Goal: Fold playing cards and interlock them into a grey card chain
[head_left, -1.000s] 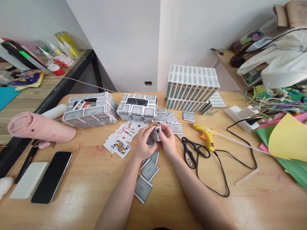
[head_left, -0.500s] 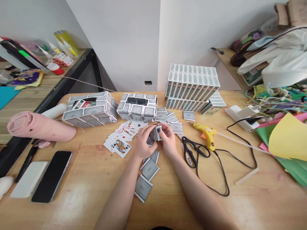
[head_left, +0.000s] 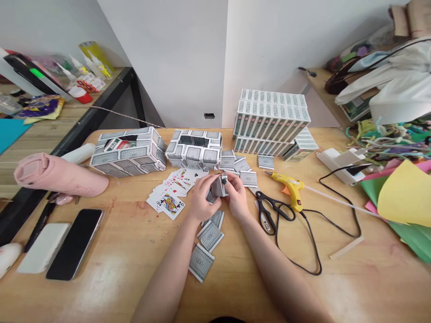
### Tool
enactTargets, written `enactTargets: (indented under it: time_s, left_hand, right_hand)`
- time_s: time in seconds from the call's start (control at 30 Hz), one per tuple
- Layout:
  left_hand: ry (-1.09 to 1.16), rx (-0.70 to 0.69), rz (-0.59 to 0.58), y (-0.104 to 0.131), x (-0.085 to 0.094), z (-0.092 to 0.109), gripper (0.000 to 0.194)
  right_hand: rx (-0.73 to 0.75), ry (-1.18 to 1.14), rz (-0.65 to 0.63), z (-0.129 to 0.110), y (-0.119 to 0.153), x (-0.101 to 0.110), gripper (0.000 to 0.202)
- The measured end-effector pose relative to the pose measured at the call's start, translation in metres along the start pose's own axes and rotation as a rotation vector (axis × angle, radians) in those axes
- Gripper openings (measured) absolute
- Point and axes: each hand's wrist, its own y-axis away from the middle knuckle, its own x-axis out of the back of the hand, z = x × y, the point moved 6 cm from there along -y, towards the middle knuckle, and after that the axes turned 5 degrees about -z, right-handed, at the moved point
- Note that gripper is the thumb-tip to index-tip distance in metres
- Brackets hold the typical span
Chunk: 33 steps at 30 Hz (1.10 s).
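Both hands meet at the middle of the table around a folded playing card (head_left: 218,187) with a grey patterned back. My left hand (head_left: 204,197) grips it from the left, its fingers curled over the far side. From the right, my right hand (head_left: 237,195) pinches its edge between thumb and fingers. Several folded cards (head_left: 210,236) lie below the hands, and others (head_left: 248,178) lie just beyond them. To the left is a fan of face-up playing cards (head_left: 171,204). Behind stand two boxes built of folded cards, a smaller one (head_left: 193,157) and a larger one (head_left: 129,159).
Black scissors (head_left: 264,215) and a yellow glue gun (head_left: 294,193) with its cord lie at right. Card packs (head_left: 271,119) are stacked at the back. A pink tumbler (head_left: 63,175), a phone (head_left: 76,244) and a white power bank (head_left: 45,249) occupy the left. Coloured paper (head_left: 404,193) sits far right.
The whole view has shifted slightly. Both hands stay in the same place on the folded card, with only a small shift of the right fingers.
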Motion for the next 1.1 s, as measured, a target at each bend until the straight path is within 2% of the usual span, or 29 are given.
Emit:
enactTargets:
  time_s: [0.33, 0.67, 0.8, 0.97, 1.1]
  left_hand:
    - [0.026, 0.004, -0.011, -0.001, -0.002, -0.002, 0.062]
    - [-0.06, -0.001, 0.031, 0.001, 0.0, 0.0, 0.062]
    - [-0.1, 0.025, 0.064, 0.003, 0.002, -0.002, 0.061]
    - [-0.127, -0.002, -0.001, 0.002, -0.001, 0.0, 0.062]
    - [-0.157, -0.05, 0.009, 0.001, -0.003, 0.004, 0.061]
  right_hand:
    - [-0.003, 0.007, -0.032, -0.004, 0.0, -0.003, 0.037]
    - [0.029, 0.03, 0.002, -0.003, 0.0, 0.0, 0.035]
    - [0.041, 0.025, -0.027, -0.004, 0.0, -0.001, 0.039]
    - [0.039, 0.099, -0.061, -0.009, 0.001, -0.004, 0.044]
    - [0.05, 0.109, -0.041, -0.011, 0.002, -0.004, 0.043]
